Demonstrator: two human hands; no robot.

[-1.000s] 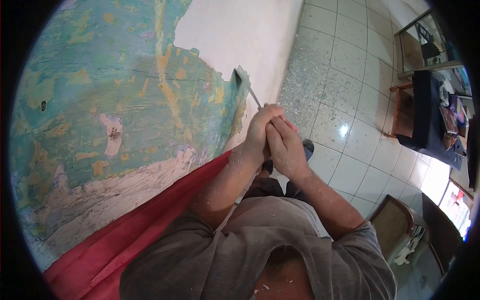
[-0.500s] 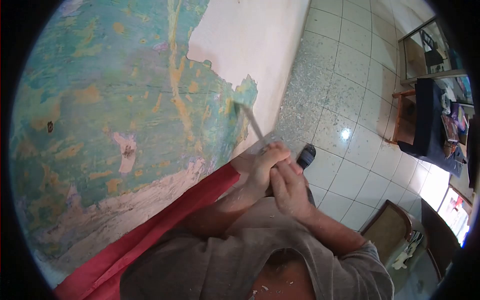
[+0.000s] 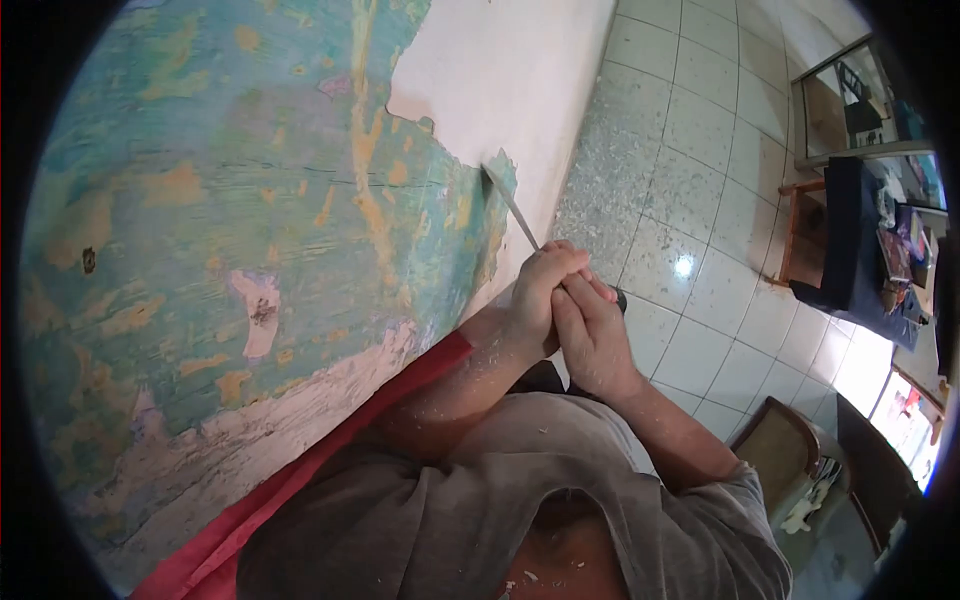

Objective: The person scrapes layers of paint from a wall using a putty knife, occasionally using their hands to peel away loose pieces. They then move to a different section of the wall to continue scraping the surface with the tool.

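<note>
The left hand [image 3: 548,275] and right hand [image 3: 598,335] are clasped together around the scraper [image 3: 518,213], the left nearer its blade [image 3: 495,178]; the handle is hidden. The blade lies against the green paint [image 3: 330,250], close to its ragged border with the pale patch [image 3: 500,80]. This looks like scraping; the next move seems to call for a firm, low-angled push under the paint's edge.
</note>
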